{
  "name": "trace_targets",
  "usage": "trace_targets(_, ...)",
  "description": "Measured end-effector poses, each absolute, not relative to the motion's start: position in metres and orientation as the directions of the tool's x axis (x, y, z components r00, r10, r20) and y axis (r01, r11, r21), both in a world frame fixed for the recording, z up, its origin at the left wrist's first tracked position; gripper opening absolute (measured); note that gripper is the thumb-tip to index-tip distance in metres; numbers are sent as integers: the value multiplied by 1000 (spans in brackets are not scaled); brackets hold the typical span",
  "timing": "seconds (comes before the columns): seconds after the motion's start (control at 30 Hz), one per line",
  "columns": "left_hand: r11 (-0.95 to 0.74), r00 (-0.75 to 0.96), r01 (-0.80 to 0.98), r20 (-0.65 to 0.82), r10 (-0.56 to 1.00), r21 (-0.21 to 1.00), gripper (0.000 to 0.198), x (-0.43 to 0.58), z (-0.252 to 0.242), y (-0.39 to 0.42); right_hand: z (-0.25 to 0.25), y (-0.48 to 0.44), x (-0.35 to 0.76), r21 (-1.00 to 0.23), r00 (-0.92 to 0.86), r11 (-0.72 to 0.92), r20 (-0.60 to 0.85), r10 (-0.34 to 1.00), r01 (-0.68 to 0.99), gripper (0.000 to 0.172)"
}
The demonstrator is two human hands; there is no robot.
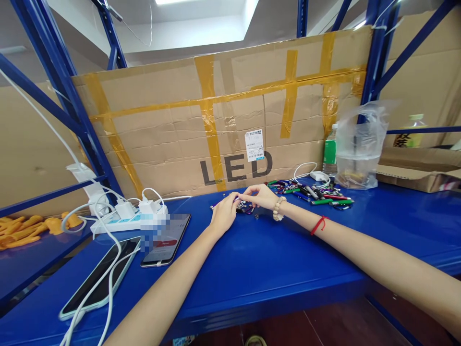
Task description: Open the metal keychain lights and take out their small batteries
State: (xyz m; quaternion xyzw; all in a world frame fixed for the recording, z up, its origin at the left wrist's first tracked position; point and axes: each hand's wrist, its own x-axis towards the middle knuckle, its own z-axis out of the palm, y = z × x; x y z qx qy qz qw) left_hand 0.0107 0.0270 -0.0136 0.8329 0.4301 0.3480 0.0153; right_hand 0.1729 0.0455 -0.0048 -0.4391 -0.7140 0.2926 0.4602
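Both my hands meet over the blue table (pixel 252 259), close to the cardboard wall. My left hand (pixel 224 211) is closed, its fingers bent round a small purple piece whose full shape is hidden. My right hand (pixel 262 196), with a beaded bracelet at the wrist, touches the same spot with thumb and forefinger pinched together; what lies between them is too small to name. Under and beside the fingers are small metal and dark parts (pixel 248 209). A pile of coloured metal pen-like tubes (pixel 311 192) lies to the right, beyond my right wrist.
Two phones (pixel 166 240) (pixel 104 274) and a white power strip (pixel 126 222) with trailing cables lie at the left. A taped cardboard sheet (pixel 173 134) stands behind. At the back right are a bottle (pixel 330 151), a plastic bag (pixel 360 149) and an open carton (pixel 414 168).
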Motion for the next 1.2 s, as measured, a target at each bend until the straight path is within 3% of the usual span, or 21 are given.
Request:
trace_targets(0.1,-625,367,699,576,730,347,22,10,-14,28,-3,46,176,-765,-182,521,490,852,379,40)
trace_targets(0.5,-731,503,536,535,678,423,17,15,-17,22,16,46,191,-773,-432,567,425,795,284,30)
trace_targets(0.73,-718,475,547,547,690,431,14,16,-17,17,12,40,184,-818,-427,518,387,817,250,30)
trace_targets(1.2,-616,314,670,594,741,414,11,16,-16,16,7,32,165,-880,-244,413,359,901,232,38)
